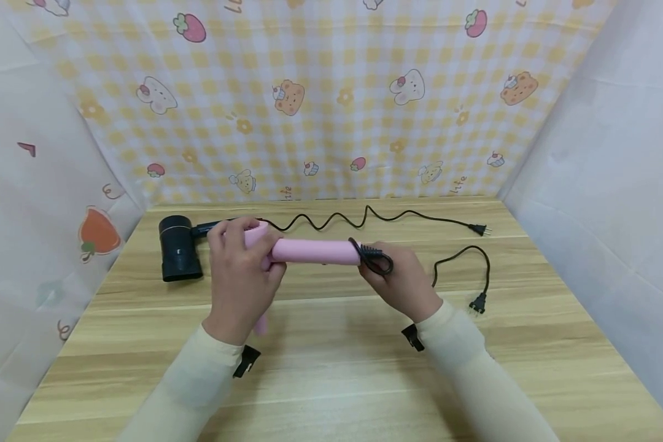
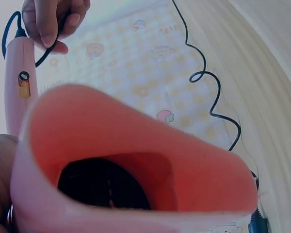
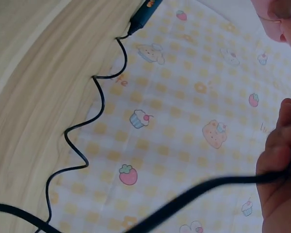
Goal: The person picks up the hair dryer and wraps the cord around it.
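A pink hair dryer (image 1: 316, 252) is held above the table, its handle lying sideways. My left hand (image 1: 239, 276) grips the dryer's head, fingers over the top; the wide pink nozzle (image 2: 203, 179) fills the lower left wrist view. Beyond the handle's end, my right hand (image 1: 400, 279) pinches the dryer's black cord (image 1: 383, 263), which loops near the handle. In the right wrist view that cord (image 3: 203, 187) runs into the curled fingers (image 3: 276, 160). Its plug (image 1: 477, 303) lies on the table at the right.
A dark hair dryer (image 1: 180, 248) lies at the table's back left, its wavy cord (image 1: 337, 216) stretching along the back to a plug (image 1: 478, 229). Patterned cloth (image 1: 331, 123) hangs behind the wooden table (image 1: 331, 368), with white cloth at both sides.
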Demonstrator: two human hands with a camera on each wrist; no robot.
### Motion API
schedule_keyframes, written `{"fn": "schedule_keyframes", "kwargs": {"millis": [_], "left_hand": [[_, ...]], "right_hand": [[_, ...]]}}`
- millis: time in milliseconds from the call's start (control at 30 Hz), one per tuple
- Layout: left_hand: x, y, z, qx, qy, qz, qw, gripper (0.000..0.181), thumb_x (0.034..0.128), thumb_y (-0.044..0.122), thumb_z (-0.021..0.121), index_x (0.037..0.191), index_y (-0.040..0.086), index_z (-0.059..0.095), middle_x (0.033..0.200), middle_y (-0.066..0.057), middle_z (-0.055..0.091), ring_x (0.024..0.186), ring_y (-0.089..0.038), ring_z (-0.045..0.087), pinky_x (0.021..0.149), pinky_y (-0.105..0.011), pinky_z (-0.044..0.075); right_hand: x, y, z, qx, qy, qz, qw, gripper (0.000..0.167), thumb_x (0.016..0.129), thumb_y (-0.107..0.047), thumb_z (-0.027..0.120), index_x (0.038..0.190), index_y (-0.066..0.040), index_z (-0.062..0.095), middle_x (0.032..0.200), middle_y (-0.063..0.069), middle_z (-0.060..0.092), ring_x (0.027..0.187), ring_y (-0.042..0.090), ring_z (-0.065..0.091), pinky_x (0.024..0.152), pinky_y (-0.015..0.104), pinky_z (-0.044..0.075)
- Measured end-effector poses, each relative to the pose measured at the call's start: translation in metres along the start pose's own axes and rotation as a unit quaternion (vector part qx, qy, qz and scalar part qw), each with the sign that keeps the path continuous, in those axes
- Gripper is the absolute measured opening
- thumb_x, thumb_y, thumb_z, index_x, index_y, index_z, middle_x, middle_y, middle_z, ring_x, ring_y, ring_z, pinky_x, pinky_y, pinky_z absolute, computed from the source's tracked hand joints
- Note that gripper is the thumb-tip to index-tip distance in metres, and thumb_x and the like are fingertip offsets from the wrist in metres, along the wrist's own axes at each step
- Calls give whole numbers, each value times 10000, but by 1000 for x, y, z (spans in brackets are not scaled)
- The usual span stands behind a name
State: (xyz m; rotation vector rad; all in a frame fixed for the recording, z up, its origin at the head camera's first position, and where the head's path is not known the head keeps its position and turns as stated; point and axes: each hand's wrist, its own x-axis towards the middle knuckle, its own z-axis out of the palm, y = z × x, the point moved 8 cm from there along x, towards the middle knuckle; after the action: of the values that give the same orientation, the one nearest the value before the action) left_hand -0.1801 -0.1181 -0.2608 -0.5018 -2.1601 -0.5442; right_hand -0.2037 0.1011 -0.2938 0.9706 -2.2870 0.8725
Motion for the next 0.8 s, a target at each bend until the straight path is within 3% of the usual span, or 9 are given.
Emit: {"fn": "schedule_keyframes", "kwargs": {"millis": [167, 433, 667, 800], "left_hand": [[-1, -4, 0, 24, 49, -148, 9999, 183, 727, -2, 764, 903, 44, 744, 1114, -262, 546, 1082, -485, 433, 921, -613, 332], [-4, -11, 2, 24, 132, -423, 9990, 241, 691, -44, 790, 904, 45, 722, 1128, -254, 538, 1108, -492, 391, 895, -624, 352], [-5, -18, 3, 149, 187, -595, 9979, 243, 709, -40, 780, 931, 46, 733, 1138, -257, 532, 1113, -492, 367, 866, -613, 344], [-5, -20, 3, 212, 193, -666, 9974, 244, 718, -35, 785, 942, 49, 736, 1153, -253, 529, 1129, -491, 357, 856, -620, 344]], "right_hand": [[-4, -7, 2, -323, -73, -335, 9989, 98, 860, -46, 721, 830, -88, 638, 660, -41, 484, 528, 63, 396, 479, 240, 376], [-12, -5, 8, -4, -417, 22, 9991, 104, 886, -13, 675, 979, -54, 655, 700, -45, 525, 564, 58, 432, 482, 219, 390], [-20, -4, 18, 680, -679, 293, 9949, 100, 914, -20, 655, 1008, -47, 681, 787, -49, 651, 678, 26, 584, 545, 208, 471], [-21, -10, 21, 702, -847, 306, 9935, 92, 917, -30, 645, 1007, -45, 659, 807, -53, 639, 711, 26, 591, 602, 234, 498]]}}
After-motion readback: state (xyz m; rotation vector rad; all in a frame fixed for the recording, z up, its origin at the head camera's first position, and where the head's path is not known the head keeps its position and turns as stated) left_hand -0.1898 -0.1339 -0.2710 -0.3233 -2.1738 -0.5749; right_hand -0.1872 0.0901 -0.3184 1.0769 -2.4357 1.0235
